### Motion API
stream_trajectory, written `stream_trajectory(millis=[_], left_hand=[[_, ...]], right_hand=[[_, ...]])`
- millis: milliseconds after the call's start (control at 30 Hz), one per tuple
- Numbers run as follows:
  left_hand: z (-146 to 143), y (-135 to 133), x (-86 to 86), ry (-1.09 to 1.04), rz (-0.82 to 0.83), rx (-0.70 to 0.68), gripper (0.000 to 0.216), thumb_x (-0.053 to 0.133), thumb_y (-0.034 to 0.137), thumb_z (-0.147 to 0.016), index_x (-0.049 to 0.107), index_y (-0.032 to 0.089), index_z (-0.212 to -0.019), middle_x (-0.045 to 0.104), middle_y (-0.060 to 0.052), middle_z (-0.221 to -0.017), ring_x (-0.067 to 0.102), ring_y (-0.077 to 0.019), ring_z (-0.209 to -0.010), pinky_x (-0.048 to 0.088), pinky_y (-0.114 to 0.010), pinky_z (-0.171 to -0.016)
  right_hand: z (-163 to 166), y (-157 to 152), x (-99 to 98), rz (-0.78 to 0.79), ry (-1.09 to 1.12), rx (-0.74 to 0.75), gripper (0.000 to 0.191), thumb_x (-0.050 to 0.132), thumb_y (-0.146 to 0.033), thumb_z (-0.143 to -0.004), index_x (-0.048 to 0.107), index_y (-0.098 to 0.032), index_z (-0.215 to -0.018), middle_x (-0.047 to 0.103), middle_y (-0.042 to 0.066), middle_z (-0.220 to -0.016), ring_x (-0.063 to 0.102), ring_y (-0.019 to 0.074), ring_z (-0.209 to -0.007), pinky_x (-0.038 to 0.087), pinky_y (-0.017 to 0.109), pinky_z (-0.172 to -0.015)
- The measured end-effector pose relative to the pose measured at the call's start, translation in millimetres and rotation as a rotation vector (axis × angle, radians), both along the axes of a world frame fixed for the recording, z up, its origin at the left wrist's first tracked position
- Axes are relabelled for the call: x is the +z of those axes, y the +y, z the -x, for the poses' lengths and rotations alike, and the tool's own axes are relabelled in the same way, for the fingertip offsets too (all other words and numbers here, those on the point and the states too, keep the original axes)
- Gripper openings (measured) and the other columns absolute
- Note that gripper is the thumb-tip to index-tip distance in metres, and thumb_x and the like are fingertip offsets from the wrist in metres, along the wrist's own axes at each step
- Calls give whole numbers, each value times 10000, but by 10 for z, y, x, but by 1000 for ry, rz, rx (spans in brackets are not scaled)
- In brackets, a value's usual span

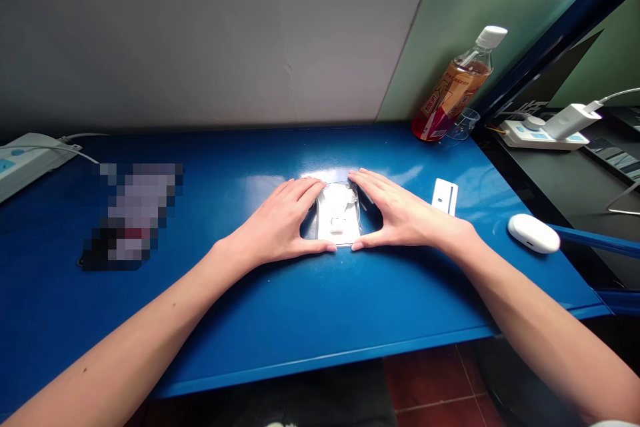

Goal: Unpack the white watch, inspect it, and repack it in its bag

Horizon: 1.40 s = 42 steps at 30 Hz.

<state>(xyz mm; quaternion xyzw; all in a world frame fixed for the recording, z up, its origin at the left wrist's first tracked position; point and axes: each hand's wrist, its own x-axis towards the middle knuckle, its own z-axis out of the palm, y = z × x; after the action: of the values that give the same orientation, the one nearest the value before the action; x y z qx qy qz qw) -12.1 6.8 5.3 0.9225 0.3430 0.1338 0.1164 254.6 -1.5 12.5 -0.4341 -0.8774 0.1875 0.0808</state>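
A small clear plastic bag (339,215) with white parts inside lies flat on the blue table (300,307), near its middle. My left hand (280,223) rests flat on the table against the bag's left edge, fingers stretched out, thumb along the bag's near edge. My right hand (400,213) lies flat against the bag's right edge in the same way, fingers out, thumb tip almost meeting the left thumb. The two hands frame the bag; neither one grips it.
A small white card (445,196) lies right of my right hand, a white oval case (533,233) near the right edge. A bottle of reddish drink (457,88) leans at the back right. Power strips sit at far left (25,160) and on the right shelf (543,133).
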Motion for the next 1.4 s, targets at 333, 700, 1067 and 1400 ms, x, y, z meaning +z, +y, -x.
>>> stream_trajectory(millis=[333,700,1067,1400], left_hand=[[-7,0,-59,11,54,17,1110,627,789,-763,293,84,-1553,345,-254,-1584,311,-404,-1480,291,-557,-1200],[-9,-6,-69,25,20,11,1074,578,804,-788,314,80,-1535,366,-248,-1574,321,-388,-1479,286,-541,-1205],[-31,-9,-88,22,20,21,1068,597,776,-797,296,74,-1544,376,-250,-1567,320,-386,-1479,269,-548,-1212],[-44,-30,-75,118,30,35,996,488,687,-916,151,30,-1584,115,-269,-1648,156,-361,-1538,224,-534,-1225]], right_hand=[[0,-3,22,-14,-12,8,1166,745,-677,-729,254,-39,-1573,244,260,-1633,213,400,-1524,280,575,-1223],[3,7,29,19,2,39,1102,755,-628,-755,279,-64,-1573,292,220,-1628,238,356,-1525,278,520,-1236],[-28,17,12,59,27,53,1079,744,-607,-779,246,-99,-1591,270,198,-1642,200,378,-1530,273,550,-1231],[-45,34,3,-123,61,50,819,693,-536,-857,443,-86,-1494,477,227,-1524,412,365,-1445,392,540,-1167]])
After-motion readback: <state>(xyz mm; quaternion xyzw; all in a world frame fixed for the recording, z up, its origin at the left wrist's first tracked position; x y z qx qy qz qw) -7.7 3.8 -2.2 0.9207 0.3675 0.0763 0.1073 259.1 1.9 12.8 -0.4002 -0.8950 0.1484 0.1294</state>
